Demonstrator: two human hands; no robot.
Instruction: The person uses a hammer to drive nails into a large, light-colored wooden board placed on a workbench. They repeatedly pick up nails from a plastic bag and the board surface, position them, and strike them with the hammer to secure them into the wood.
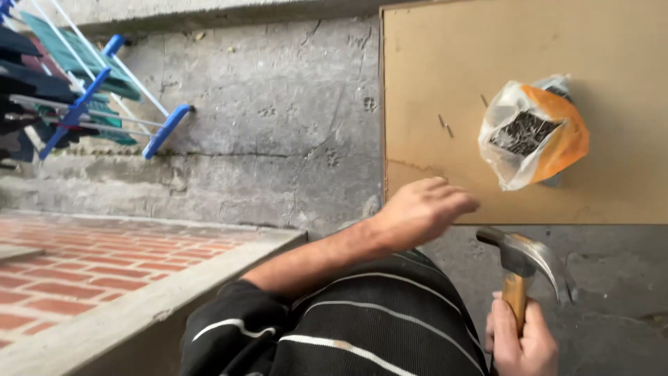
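Blue-and-white drying rack (104, 90) with dark clothes seen far left, above brick paving (83, 264). Concrete floor (278, 125) spread across middle. Left hand (424, 209) held over lower-left edge of brown board (515, 56), fingers loosely curled together, nothing pinched. Two loose nails (445, 125) laid on board just beyond hand. Plastic bag of nails (532, 132) set on board further right. Claw hammer (525, 261) gripped at wooden handle by right hand (522, 341), fingers wrapped tight, head raised below board edge.

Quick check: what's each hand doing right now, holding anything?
Left hand: over the edge of the brown board, blurred; whether it holds anything cannot be told.
Right hand: closed around the wooden handle of the claw hammer.
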